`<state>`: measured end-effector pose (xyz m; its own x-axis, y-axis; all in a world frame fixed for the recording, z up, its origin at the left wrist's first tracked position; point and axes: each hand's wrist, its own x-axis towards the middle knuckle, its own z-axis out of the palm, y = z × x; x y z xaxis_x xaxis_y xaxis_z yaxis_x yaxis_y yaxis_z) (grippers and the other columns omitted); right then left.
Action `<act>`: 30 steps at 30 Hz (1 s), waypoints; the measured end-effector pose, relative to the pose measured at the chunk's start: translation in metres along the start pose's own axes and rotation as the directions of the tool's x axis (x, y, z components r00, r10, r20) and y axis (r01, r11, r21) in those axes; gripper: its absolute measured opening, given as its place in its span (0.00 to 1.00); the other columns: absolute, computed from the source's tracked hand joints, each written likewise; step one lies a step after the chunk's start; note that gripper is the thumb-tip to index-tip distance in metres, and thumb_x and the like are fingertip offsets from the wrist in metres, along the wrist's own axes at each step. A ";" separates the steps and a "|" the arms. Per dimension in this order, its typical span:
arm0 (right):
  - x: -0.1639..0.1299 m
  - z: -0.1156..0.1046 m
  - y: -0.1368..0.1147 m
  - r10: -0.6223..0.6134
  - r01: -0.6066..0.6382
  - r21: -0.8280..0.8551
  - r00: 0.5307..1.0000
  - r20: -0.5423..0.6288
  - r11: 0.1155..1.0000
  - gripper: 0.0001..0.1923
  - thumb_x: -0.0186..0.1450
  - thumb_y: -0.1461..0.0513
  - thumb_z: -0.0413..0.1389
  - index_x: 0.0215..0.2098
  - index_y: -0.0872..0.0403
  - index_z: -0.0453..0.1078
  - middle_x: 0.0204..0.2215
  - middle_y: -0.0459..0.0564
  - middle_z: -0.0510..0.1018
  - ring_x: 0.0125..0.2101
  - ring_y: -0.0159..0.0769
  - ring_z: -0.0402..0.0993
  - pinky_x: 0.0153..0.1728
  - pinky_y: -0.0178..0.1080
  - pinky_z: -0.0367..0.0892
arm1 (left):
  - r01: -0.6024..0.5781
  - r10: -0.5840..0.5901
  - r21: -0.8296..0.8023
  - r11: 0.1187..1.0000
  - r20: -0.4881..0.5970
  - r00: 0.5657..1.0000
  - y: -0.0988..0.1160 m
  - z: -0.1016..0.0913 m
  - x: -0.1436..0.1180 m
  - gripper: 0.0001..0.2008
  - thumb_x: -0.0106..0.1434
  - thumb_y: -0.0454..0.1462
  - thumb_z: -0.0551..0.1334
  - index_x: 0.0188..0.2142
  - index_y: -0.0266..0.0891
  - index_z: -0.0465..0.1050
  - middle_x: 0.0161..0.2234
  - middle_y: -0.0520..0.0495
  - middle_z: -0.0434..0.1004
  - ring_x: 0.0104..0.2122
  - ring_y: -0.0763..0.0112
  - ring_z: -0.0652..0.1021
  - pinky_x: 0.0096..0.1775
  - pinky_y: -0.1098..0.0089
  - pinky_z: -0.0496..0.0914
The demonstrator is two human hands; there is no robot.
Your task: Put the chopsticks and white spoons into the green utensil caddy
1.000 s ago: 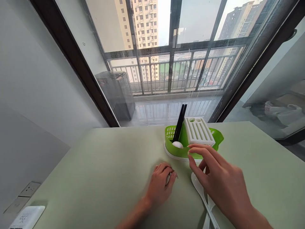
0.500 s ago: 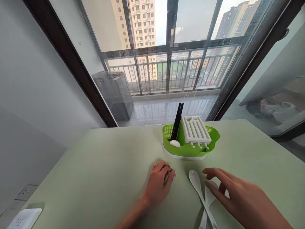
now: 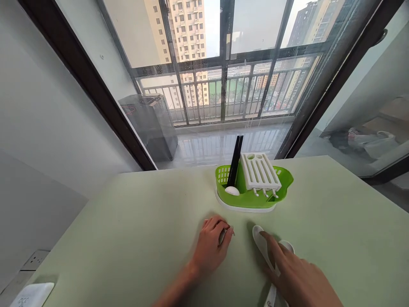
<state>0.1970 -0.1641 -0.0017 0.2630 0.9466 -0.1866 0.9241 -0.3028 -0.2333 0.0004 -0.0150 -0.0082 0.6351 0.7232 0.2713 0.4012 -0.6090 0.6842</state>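
Two long-handled white spoons lie crossed on the pale green table. My right hand (image 3: 295, 270) is on the left spoon (image 3: 260, 243), its index finger at the bowl and its thumb along the handle's left side. It covers most of the second spoon (image 3: 287, 246), leaving part of the bowl in sight. My left hand (image 3: 211, 243) rests on the table left of the spoons, fingers curled in and thumb against them, with nothing visible inside. Behind both hands stands a green utensil caddy (image 3: 246, 200) on a white base. Black chopsticks (image 3: 235, 162) lean upright in it.
A slotted white rack (image 3: 260, 172) with small hooks is set on the caddy, and a white rounded piece (image 3: 232, 191) sits at its front left. At the table's near left corner lies a white object (image 3: 35, 295). Glass doors border the far edge.
My right hand has moved left and closed over the left spoon from beside the pair. My left hand stays where it was. The view has shifted slightly.
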 end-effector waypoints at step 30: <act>-0.012 -0.017 -0.036 -0.061 0.127 0.367 0.981 -0.186 0.922 0.14 0.72 0.52 0.50 0.39 0.44 0.77 0.25 0.44 0.82 0.20 0.38 0.75 0.23 0.37 0.64 | 0.202 -0.015 -0.438 0.876 0.393 0.920 0.010 -0.013 -0.008 0.20 0.75 0.48 0.53 0.41 0.42 0.81 0.18 0.56 0.69 0.19 0.74 0.71 0.26 0.74 0.67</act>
<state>0.1656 -0.1630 0.0253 0.2535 0.9673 0.0089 0.7832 -0.1999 -0.5887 -0.0094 -0.0229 0.0052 0.8371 0.5465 -0.0266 0.1902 -0.2451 0.9506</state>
